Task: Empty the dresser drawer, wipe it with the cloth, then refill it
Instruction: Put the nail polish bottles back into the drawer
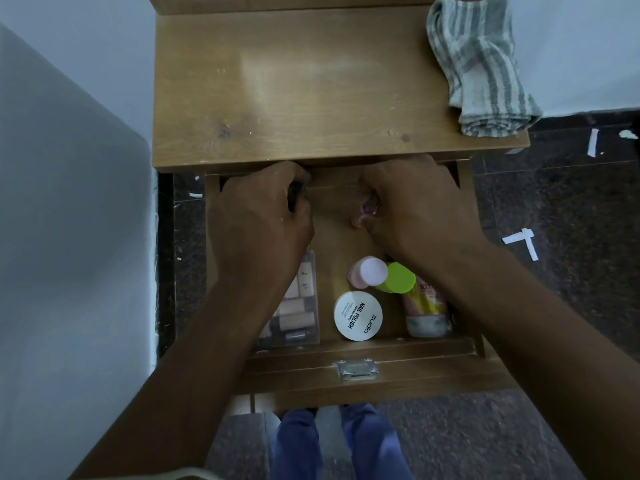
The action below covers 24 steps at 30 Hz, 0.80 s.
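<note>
From the head camera we look straight down on a wooden dresser (311,81) with its drawer (346,351) pulled out toward us, a metal lock plate (357,369) on its front edge. Our left hand (263,216) reaches into the back left of the drawer with fingers curled around something dark; we cannot tell what it is, as the hand hides most of it. Our right hand (412,206) is at the back right, fingers curled around a small pinkish object (367,206), which is too hidden to identify. Nearer the front of the drawer, a clear plastic case (298,306) of cosmetic bottles lies at the left, partly under our left forearm. In the middle sits a round white tub (358,315) labelled nail polish remover wipes. Just behind it stand a pink-capped bottle (367,271) and a lime-green cap (398,277), touching each other. A yellow and pink tube (427,313) lies along the right wall. The striped grey and white cloth (481,64) rests folded on the dresser top at its right rear corner, overhanging the edge.
</note>
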Each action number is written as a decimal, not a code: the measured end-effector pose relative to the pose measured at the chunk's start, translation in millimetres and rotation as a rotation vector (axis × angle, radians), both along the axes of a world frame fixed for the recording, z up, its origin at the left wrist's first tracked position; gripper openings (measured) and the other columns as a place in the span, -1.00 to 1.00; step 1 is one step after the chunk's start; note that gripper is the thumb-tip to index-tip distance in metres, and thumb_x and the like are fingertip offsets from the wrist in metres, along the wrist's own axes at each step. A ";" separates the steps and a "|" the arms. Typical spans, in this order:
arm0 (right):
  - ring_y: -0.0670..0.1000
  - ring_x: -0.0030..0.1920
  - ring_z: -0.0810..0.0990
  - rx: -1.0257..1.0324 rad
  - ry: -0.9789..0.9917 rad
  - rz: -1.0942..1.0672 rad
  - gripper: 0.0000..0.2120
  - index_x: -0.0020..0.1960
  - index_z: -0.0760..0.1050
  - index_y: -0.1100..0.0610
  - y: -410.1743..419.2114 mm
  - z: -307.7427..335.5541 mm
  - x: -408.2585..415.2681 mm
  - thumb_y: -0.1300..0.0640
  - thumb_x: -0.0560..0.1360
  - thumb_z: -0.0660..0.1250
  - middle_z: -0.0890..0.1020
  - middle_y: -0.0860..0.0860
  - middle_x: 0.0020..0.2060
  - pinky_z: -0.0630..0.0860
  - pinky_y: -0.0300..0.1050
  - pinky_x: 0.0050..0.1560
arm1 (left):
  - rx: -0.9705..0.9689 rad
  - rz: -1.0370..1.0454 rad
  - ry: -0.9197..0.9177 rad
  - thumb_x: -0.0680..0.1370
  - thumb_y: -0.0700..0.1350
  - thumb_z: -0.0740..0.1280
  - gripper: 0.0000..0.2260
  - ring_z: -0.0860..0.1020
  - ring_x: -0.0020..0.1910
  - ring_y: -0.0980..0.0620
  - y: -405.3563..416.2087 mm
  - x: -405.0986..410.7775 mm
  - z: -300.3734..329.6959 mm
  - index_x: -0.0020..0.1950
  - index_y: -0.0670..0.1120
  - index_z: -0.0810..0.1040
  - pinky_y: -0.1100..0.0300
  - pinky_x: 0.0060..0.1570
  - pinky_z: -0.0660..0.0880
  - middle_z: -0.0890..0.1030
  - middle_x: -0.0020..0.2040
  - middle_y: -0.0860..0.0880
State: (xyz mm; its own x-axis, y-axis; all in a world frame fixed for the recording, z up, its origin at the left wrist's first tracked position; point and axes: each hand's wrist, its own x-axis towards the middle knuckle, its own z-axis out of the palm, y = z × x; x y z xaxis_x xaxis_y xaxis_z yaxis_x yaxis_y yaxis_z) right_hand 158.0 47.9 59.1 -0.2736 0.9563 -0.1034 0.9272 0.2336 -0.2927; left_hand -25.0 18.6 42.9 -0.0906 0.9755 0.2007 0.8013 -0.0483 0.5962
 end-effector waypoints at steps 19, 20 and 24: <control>0.11 -0.06 0.66 -0.040 0.112 -0.027 -0.71 0.06 0.60 -0.02 0.2 13.9 2.9 0.01 0.35 0.47 0.67 0.03 -0.10 0.62 0.03 -0.05 | 0.001 0.025 -0.007 0.58 -0.16 0.47 -0.72 0.72 0.10 -0.05 -13.1 0.5 7.8 0.29 -0.11 0.70 0.18 0.19 0.50 0.76 0.13 -0.07; 0.10 -0.04 0.66 -0.046 0.113 -0.027 -0.70 0.08 0.60 -0.02 -0.4 15.9 3.4 0.00 0.35 0.47 0.67 0.02 -0.08 0.62 0.04 -0.01 | 0.007 0.027 -0.012 0.58 -0.16 0.48 -0.72 0.72 0.10 -0.04 -13.9 0.2 9.0 0.28 -0.10 0.70 0.19 0.20 0.50 0.76 0.13 -0.07; 0.08 0.00 0.63 -0.036 0.157 -0.031 -0.72 0.07 0.62 -0.02 -4.5 27.5 6.7 -0.01 0.37 0.50 0.68 -0.05 -0.06 0.60 0.07 0.02 | 0.031 0.015 -0.029 0.58 -0.16 0.48 -0.73 0.72 0.12 -0.02 -18.7 -0.8 14.9 0.27 -0.08 0.71 0.19 0.21 0.53 0.76 0.13 -0.04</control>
State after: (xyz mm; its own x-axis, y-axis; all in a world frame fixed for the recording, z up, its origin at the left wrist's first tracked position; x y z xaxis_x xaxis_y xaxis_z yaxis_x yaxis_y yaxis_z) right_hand 164.6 43.4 86.6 -0.2591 0.9610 -0.0966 0.8762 0.1917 -0.4422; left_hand -25.7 -0.1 57.8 -0.1112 0.9672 0.2282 0.7844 -0.0556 0.6178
